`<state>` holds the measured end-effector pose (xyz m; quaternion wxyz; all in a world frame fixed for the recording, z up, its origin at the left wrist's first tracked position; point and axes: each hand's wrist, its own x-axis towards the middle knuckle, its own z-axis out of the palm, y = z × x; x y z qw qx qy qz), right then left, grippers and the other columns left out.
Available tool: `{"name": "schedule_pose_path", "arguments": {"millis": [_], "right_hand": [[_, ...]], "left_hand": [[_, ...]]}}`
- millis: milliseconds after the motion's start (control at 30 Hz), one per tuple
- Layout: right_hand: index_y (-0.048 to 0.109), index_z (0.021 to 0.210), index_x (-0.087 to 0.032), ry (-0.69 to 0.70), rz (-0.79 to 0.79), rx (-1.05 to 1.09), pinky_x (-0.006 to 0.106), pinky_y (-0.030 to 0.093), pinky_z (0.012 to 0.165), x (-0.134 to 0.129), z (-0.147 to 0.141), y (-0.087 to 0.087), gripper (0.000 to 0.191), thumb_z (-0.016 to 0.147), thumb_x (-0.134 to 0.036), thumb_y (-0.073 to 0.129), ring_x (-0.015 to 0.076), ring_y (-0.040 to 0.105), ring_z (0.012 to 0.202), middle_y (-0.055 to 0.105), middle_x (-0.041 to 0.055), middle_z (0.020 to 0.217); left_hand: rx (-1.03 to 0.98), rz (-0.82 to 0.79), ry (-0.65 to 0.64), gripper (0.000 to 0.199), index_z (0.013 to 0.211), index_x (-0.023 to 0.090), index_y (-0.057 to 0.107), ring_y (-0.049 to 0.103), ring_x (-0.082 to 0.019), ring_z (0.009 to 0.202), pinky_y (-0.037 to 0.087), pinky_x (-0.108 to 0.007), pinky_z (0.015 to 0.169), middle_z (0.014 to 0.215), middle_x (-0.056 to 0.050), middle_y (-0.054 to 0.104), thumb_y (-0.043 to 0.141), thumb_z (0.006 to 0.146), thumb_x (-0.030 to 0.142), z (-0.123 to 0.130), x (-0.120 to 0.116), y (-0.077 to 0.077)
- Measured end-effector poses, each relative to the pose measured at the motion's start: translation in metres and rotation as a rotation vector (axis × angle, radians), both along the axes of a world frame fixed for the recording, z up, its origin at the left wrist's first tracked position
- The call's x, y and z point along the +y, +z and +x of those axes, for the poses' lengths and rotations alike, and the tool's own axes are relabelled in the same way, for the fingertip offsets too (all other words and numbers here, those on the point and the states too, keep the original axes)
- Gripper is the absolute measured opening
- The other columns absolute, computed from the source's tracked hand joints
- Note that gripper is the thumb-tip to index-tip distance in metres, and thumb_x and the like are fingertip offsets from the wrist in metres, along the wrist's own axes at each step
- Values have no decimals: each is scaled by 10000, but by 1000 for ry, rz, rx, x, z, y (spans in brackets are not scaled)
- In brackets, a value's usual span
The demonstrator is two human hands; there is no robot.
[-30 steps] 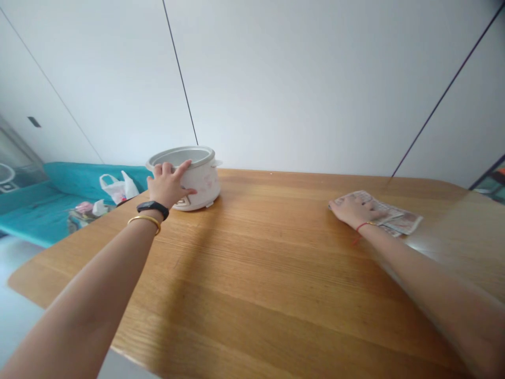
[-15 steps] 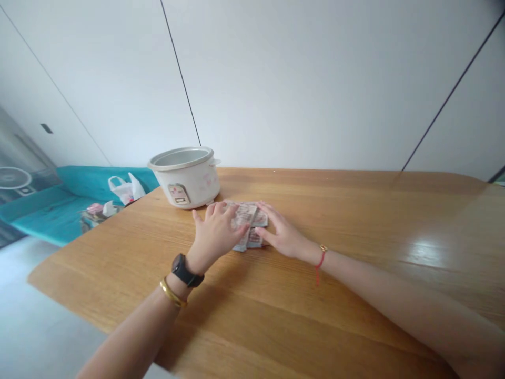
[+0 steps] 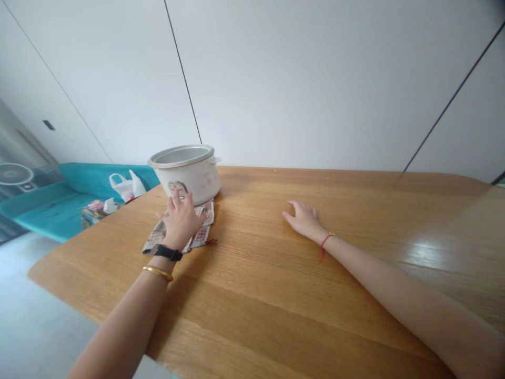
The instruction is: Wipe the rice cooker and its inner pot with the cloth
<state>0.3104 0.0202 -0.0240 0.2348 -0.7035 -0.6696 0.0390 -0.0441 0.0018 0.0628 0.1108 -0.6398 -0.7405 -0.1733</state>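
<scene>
Several patterned cloth pieces (image 3: 202,232) lie at the left of the wooden table (image 3: 256,295), in front of a white rice cooker (image 3: 197,181) whose top is uncovered. My left hand (image 3: 181,218) rests over these pieces with its fingers spread and hides part of them. A small red string sticks out at their right edge. Farther right, my right hand (image 3: 305,220) is just above or on the bare wood, fingers apart and holding nothing.
Beyond the table's left edge is a teal sofa (image 3: 43,210) with a white plastic bag (image 3: 125,188) and other items on it. A fan (image 3: 16,175) stands at the far left. A pale panelled wall (image 3: 295,84) runs behind the table.
My left hand and the cloth pieces have moved left, to the front of the rice cooker. My right hand has come away from the pieces and shifted right.
</scene>
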Motion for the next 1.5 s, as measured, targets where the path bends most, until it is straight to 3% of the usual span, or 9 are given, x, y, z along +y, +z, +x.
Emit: {"name": "schedule_pose_path", "arguments": {"millis": [133, 267, 467, 733, 833, 933, 1067, 1167, 1500], "right_hand": [[541, 1470, -177, 11, -31, -69, 735, 205, 1173, -3, -4, -2, 501, 1028, -412, 562, 358, 462, 1390, 532, 173, 1494], [553, 1459, -180, -20, -46, -99, 789, 165, 1153, -6, -3, -3, 497, 1035, -440, 561, 365, 448, 1390, 530, 181, 1489], [560, 1455, -190, -21, -60, -113, 770, 199, 1152, -6, -2, -3, 492, 1037, -449, 554, 359, 446, 1390, 539, 177, 1478], [610, 1359, -195, -28, -65, -159, 778, 195, 1134, -12, -2, 4, 419, 1047, -465, 535, 354, 489, 1350, 582, 177, 1425], [627, 1309, -190, -15, -58, -168, 757, 227, 1134, -13, -5, 7, 373, 1052, -447, 542, 340, 517, 1327, 604, 169, 1403], [648, 1261, -167, 5, -25, -232, 700, 246, 1155, -11, -6, 12, 350, 1053, -431, 551, 336, 580, 1248, 646, 174, 1341], [676, 1219, -150, 31, -2, -303, 624, 255, 1177, -1, 10, 16, 323, 1064, -396, 533, 313, 650, 1129, 702, 159, 1227], [682, 1235, -154, -42, 7, -291, 625, 251, 1174, 6, 36, 13, 317, 1066, -366, 518, 312, 646, 1142, 695, 151, 1252], [714, 1237, -195, -125, -20, -244, 503, 411, 1066, 12, 66, 1, 305, 1047, -329, 517, 298, 564, 1255, 647, 119, 1345]], "left_hand": [[108, 299, -147, 988, 1667, 290, 256, 0, -512, 1585, 93, -839, 1154, 1758, -180, 41, 761, 839, 475, 6, 29, 38], [113, 236, -155, 1016, 1652, 282, 294, 52, -550, 1545, 131, -876, 1100, 1735, -193, 122, 822, 813, 505, -11, 65, 65], [-4, 128, -168, 983, 1621, 146, 323, 207, -522, 1450, 379, -719, 1075, 1620, -247, 316, 727, 871, 638, -39, 71, 68], [37, 188, -119, 928, 1605, 176, 376, 260, -535, 1445, 252, -826, 1079, 1609, -234, 367, 675, 888, 684, -40, 76, 69], [65, 167, -117, 948, 1671, 242, 236, 119, -537, 1542, 239, -854, 1073, 1722, -251, 141, 668, 913, 616, -32, 70, 61], [103, 123, -73, 928, 1676, 271, 231, 30, -506, 1585, 271, -826, 1091, 1755, -221, 10, 650, 911, 587, -12, 51, 34], [51, -52, -22, 661, 1534, 247, 520, 305, -530, 1492, 413, -771, 1002, 1676, -252, 289, 459, 972, 591, 11, 27, -12], [44, -195, 4, 598, 1379, 203, 655, 512, -502, 1335, 469, -681, 975, 1463, -262, 554, 316, 1015, 536, 10, 23, -32], [42, -328, -25, 497, 1298, 247, 705, 584, -462, 1285, 504, -597, 976, 1422, -193, 621, 408, 964, 463, -22, 30, -29]]}}
